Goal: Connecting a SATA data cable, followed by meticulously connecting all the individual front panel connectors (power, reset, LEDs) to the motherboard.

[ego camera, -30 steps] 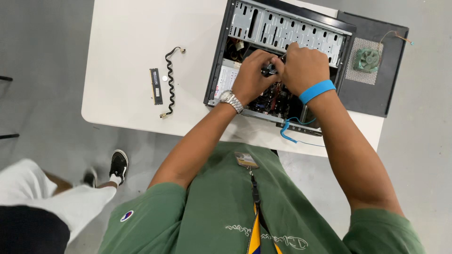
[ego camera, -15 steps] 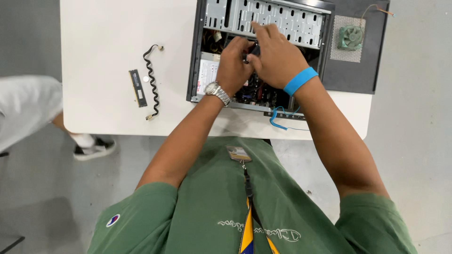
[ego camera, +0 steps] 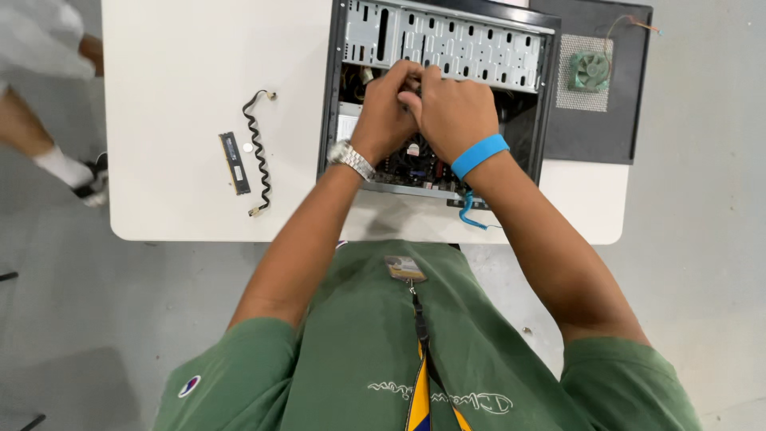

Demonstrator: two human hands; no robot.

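Open PC case (ego camera: 440, 48) lying flat on white table (ego camera: 175, 96), side off, drive cage w/ slotted metal along far edge. Left hand (ego camera: 384, 112) inside case, fingers curled tight, pressed against right hand; silver watch (ego camera: 351, 158) on wrist at case's near-left edge. Right hand (ego camera: 453, 108) also inside, curled over left, fingers bunched toward case middle just below cage; blue wristband (ego camera: 479, 154) over near part of case. Both hands closed on sth small between them, can't tell what – hidden by knuckles. Motherboard (ego camera: 415, 166) visible under wrists, near case's front rim. Blue cable (ego camera: 467, 214) hanging out over near rim, right of centre. Left of case, well apart: coiled black cable (ego camera: 257, 152), then RAM stick (ego camera: 234, 163) just beside it, farther from case, w/ small round white bit between them. Right of case, touching it: dark side panel (ego camera: 594, 128) w/ green fan (ego camera: 590, 70) on mesh patch. Far left of case, off table: another person's leg, white sock (ego camera: 62, 168)
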